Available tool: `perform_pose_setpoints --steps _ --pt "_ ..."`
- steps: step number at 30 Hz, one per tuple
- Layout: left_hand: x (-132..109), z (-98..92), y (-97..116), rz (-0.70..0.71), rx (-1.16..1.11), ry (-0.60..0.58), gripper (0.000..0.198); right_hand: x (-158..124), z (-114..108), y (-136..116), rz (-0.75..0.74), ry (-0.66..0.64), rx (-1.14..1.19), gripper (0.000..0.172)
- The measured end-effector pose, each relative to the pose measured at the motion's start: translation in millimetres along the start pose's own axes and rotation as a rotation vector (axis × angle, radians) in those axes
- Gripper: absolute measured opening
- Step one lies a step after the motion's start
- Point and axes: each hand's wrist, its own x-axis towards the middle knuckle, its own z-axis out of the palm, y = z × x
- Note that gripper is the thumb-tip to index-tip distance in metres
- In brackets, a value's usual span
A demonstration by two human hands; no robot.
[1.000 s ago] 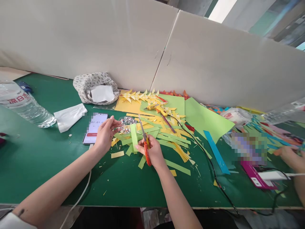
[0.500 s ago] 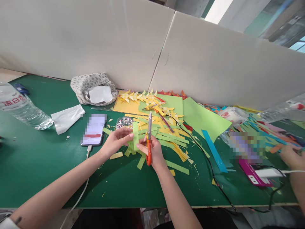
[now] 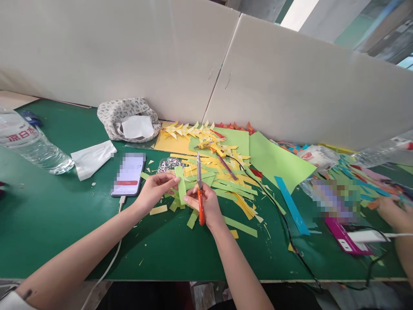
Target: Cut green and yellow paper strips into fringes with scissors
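Daylight is pouring in from two o'clock, washing out the window (image 3: 300, 13). Soft shadows are falling under both forearms. Edges are bowing wide-angle; the phone screen (image 3: 128, 173) is showing pixelated.

Left hand (image 3: 155, 189) pinches green strip (image 3: 181, 186); right hand (image 3: 208, 204) holds scissors (image 3: 199, 189).
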Motion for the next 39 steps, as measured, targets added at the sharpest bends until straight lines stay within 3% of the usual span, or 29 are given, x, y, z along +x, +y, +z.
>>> perform_pose_setpoints --steps 23,31,39 --pt "1 -1.8 -2 0.011 -0.024 0.049 0.02 3 -2 8 0.013 0.016 0.001 0.026" --pt "-3 4.6 -4 -0.133 0.083 -0.246 0.031 8 -5 9 0.007 0.135 0.208 0.035" --pt "-2 4.6 -10 -0.061 0.064 -0.266 0.028 7 -3 7 0.008 0.145 0.176 0.034"
